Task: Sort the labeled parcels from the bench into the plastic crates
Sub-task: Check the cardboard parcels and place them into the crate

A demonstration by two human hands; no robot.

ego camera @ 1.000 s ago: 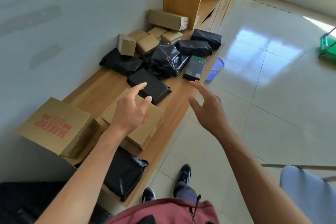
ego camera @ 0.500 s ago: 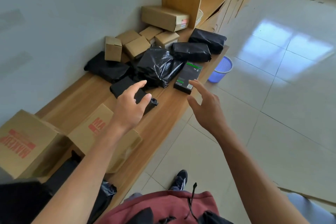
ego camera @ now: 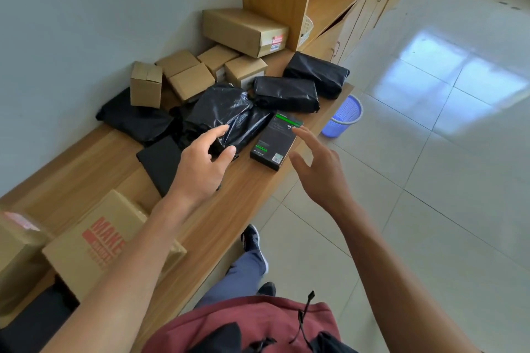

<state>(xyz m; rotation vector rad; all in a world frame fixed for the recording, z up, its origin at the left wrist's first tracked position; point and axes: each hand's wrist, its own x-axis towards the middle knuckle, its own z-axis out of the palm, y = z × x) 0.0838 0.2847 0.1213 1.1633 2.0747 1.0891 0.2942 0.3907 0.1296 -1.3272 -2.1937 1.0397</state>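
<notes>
From my remote seat I saw both hands out over the wooden bench point(ego camera: 86, 163), neither holding anything. The left hand point(ego camera: 200, 169) was spread, fingers loosely bent, thumb and forefinger apart over the near end of the crinkled black bag parcel point(ego camera: 226, 117); I could not tell whether the fingertips touched it. Under that hand's wrist lay a flat black parcel point(ego camera: 160, 160). The right hand point(ego camera: 318, 169) was open with straight fingers, its forefinger tip at the right edge of the black-and-green box point(ego camera: 275, 140), which lay flat at the bench's front edge. At twelve o'clock from the bag sat small cardboard boxes point(ego camera: 186, 74), and at one o'clock two more black wrapped parcels point(ego camera: 286, 93). A printed carton point(ego camera: 97, 241) stood at seven o'clock.
</notes>
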